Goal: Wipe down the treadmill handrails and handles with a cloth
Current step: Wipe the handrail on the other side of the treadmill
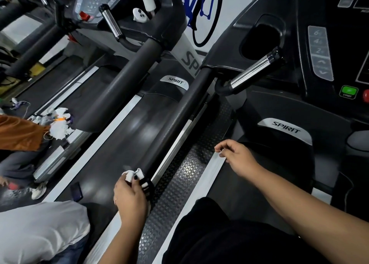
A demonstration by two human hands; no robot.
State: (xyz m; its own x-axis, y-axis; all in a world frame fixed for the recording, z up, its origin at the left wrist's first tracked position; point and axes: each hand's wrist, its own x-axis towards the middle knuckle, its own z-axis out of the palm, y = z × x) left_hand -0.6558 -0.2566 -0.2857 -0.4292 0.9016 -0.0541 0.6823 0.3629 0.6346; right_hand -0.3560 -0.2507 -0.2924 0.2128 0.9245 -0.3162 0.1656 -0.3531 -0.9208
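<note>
Left hand (pixel 129 193) grip clamped on cloth (pixel 132 174), pressed at near end of black handrail (pixel 185 108). Right hand (pixel 237 157), right of handrail: fingers loosely curled, holding nothing. Chrome handle (pixel 253 72) at handrail's far end probably not yet wiped. Early stage, I'd judge.

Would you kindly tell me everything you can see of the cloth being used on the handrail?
The cloth is white with black stripes, soft fabric by the look, bunched into a wad. The left hand holds it, fingers curled over it, against the near end of the long black handrail. The striped part drapes over the rail; the rest is hidden under the hand.
</note>
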